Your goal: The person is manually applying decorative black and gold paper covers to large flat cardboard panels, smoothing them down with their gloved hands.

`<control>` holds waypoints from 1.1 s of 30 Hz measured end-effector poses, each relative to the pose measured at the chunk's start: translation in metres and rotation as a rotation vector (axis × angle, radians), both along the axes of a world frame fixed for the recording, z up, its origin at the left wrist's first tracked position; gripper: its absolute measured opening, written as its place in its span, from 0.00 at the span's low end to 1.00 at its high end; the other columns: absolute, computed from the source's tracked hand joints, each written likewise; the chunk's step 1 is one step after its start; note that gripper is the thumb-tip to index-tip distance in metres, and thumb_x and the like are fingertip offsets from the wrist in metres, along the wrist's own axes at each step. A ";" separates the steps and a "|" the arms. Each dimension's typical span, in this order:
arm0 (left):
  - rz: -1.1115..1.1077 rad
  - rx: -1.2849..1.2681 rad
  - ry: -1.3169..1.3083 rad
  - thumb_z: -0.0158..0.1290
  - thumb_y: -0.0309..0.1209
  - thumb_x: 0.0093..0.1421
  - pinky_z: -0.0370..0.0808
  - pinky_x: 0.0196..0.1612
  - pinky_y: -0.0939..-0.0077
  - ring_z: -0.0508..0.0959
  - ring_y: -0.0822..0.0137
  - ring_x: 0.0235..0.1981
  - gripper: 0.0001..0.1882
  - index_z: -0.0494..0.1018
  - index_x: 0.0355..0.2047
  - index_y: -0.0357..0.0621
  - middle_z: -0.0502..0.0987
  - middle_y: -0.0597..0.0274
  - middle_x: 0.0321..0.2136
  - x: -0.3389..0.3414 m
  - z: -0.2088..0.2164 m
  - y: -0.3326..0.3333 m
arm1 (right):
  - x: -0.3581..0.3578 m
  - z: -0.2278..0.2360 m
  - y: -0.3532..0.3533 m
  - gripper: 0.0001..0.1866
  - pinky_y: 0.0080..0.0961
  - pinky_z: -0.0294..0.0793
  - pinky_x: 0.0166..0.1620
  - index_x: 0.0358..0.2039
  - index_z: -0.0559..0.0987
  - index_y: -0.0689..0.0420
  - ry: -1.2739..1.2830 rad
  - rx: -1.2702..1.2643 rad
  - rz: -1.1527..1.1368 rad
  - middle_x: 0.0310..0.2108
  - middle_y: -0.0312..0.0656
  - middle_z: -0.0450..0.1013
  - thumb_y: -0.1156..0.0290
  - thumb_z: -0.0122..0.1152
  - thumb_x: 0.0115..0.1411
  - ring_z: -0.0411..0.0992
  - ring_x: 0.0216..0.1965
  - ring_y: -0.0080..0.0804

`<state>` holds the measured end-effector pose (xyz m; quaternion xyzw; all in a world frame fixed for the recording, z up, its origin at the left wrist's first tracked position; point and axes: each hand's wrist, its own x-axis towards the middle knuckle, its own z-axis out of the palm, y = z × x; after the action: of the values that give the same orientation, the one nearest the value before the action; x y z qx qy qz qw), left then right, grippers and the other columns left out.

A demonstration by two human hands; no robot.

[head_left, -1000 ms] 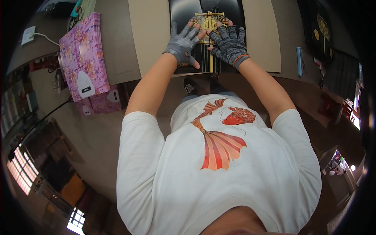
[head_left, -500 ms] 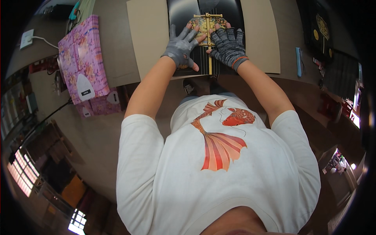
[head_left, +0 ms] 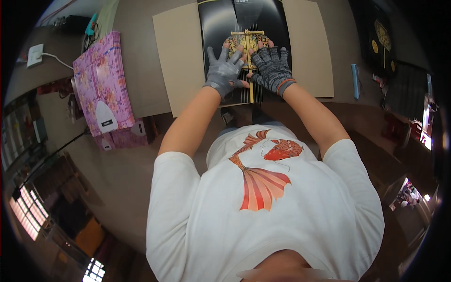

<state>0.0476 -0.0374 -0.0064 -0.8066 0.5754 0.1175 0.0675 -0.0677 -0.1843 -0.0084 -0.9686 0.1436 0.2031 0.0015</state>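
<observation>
A glossy black panel [head_left: 218, 28] with a centre seam lies in front of me on a beige board [head_left: 176, 61]. Near its middle sits an ornate gold decoration [head_left: 249, 39] with a crossbar, a long gold strip and thin pale lines running along the panel. My left hand [head_left: 225, 73], in a grey fingerless glove, lies flat with spread fingers on the left side of the decoration. Opposite it, my right hand [head_left: 271, 68], in a dark mottled glove with an orange-red cuff, rests flat with its fingers stretched out. The hands hide the decoration's lower sides.
At the left edge of the table rests a stack of pink-purple floral packages [head_left: 101, 80]. Behind it are a white socket block [head_left: 35, 55] and cable. To the right lie a slim blue object [head_left: 355, 81] and black pieces with gold designs [head_left: 383, 35].
The whole view has shifted, so table and panel sit lower in the picture. My left hand has moved slightly right across the panel; my right hand stays beside the decoration.
</observation>
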 end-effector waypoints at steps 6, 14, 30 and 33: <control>0.004 0.153 0.050 0.63 0.59 0.44 0.39 0.63 0.23 0.49 0.58 0.71 0.47 0.65 0.60 0.46 0.58 0.62 0.67 -0.008 0.026 -0.027 | 0.006 -0.023 -0.009 0.44 0.60 0.31 0.68 0.71 0.51 0.45 -0.040 0.030 -0.088 0.72 0.50 0.40 0.36 0.47 0.60 0.34 0.73 0.51; 0.044 0.137 0.042 0.64 0.49 0.43 0.42 0.63 0.23 0.50 0.58 0.70 0.44 0.66 0.59 0.43 0.58 0.56 0.67 -0.021 0.015 -0.026 | 0.101 -0.069 -0.146 0.40 0.58 0.40 0.67 0.68 0.57 0.54 -0.472 -0.266 -0.250 0.70 0.52 0.50 0.43 0.45 0.61 0.47 0.70 0.52; 0.025 0.135 0.005 0.65 0.51 0.45 0.41 0.64 0.26 0.54 0.61 0.69 0.46 0.64 0.60 0.42 0.59 0.55 0.66 -0.018 0.015 -0.027 | 0.007 -0.013 -0.084 0.39 0.57 0.52 0.63 0.64 0.62 0.55 -0.187 -0.104 0.154 0.67 0.50 0.55 0.45 0.54 0.58 0.51 0.69 0.49; 0.012 0.126 0.003 0.65 0.52 0.45 0.40 0.65 0.27 0.54 0.62 0.69 0.46 0.64 0.60 0.42 0.59 0.56 0.66 -0.016 0.018 -0.032 | -0.102 -0.030 -0.033 0.42 0.60 0.48 0.65 0.63 0.64 0.57 -0.247 0.091 0.181 0.67 0.53 0.56 0.43 0.57 0.55 0.50 0.70 0.51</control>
<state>0.0315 -0.0692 0.0113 -0.8039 0.5623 0.1549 0.1165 -0.1694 -0.2177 -0.0382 -0.9941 0.0451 0.0878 0.0445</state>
